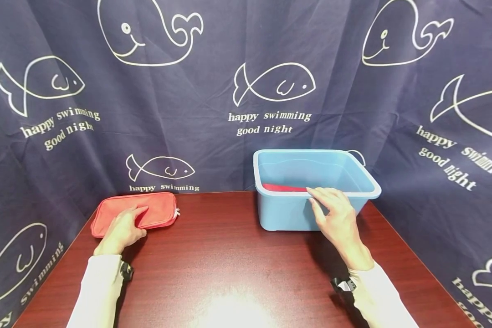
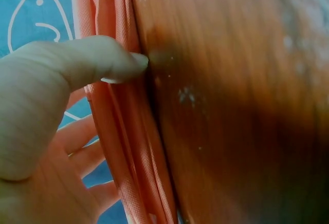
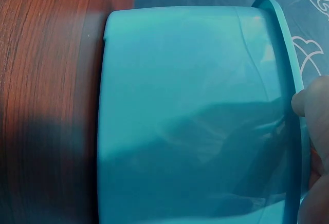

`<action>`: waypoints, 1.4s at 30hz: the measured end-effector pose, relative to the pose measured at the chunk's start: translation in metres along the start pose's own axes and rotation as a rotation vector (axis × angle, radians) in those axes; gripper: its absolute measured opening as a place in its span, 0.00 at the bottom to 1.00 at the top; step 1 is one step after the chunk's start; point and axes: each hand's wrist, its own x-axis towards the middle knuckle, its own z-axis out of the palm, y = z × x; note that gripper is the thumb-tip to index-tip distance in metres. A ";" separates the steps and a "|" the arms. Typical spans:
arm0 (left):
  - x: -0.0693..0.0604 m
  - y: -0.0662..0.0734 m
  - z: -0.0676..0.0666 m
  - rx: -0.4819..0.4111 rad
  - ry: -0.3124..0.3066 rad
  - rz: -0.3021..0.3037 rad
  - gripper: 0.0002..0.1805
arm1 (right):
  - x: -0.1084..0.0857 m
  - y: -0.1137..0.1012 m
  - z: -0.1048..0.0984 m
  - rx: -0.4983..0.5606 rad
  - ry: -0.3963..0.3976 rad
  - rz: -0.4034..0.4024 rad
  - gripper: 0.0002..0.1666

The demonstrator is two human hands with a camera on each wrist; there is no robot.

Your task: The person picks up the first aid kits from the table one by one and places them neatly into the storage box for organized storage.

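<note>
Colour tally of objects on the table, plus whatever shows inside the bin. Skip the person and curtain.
Red: 2 (zippered pouch; partly hidden item inside the bin)
Blue: 1 (plastic bin)
Total: 3 visible; the bin's near wall may hide more.

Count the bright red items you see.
2: a red pouch held by the left hand, and a red item inside the blue bin, partly hidden. The bin may hide more.
</note>
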 end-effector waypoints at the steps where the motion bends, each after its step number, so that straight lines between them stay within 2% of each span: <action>1: 0.000 0.000 0.001 0.001 -0.001 -0.002 0.40 | 0.000 0.000 0.000 0.002 0.000 -0.002 0.22; 17: -0.011 0.003 0.001 -0.021 -0.021 0.010 0.37 | -0.004 0.005 -0.001 0.019 0.011 -0.019 0.22; 28: -0.014 0.003 0.002 0.000 0.015 0.018 0.30 | -0.007 0.007 -0.002 0.027 0.019 -0.023 0.21; 33: -0.017 0.007 0.000 0.015 0.020 -0.004 0.28 | -0.008 0.008 -0.003 0.025 0.018 -0.024 0.21; 42: -0.021 0.012 -0.004 0.060 0.042 -0.128 0.23 | -0.010 0.012 -0.002 0.031 0.018 -0.026 0.22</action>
